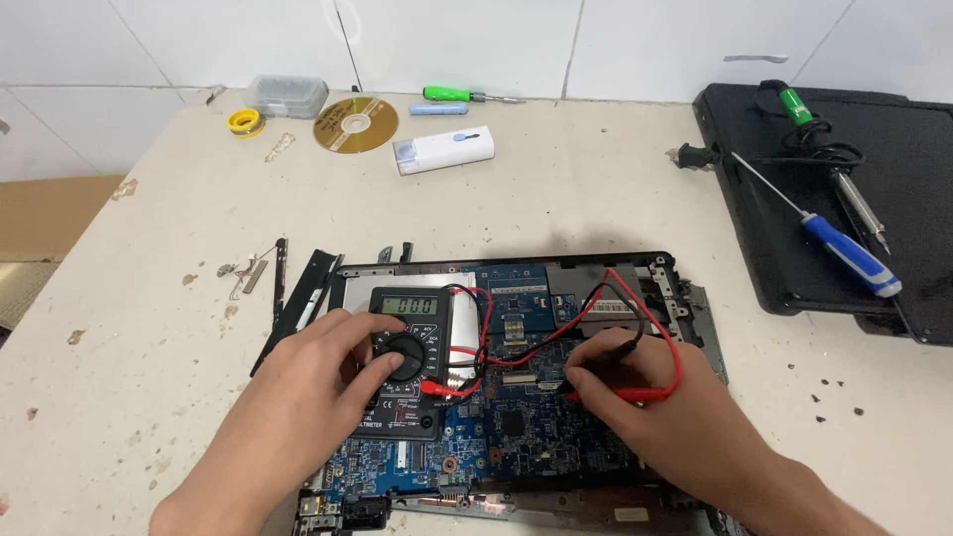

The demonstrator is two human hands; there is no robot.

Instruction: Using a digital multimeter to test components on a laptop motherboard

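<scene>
My left hand pinches the multimeter dial; my right hand grips both probes against the opened laptop's board near the tabletop's front edge.

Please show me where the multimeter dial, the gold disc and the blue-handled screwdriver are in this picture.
Dial [405,354], head view: on the black knob, under the left hand's fingers.
Gold disc [355,124], head view: on its shiny face, near the centre hole.
Blue-handled screwdriver [849,255], head view: on the blue handle.

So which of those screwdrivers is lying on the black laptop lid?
The blue-handled screwdriver, on the black lid at right. The green-handled screwdriver lies on the table by the wall.
</scene>
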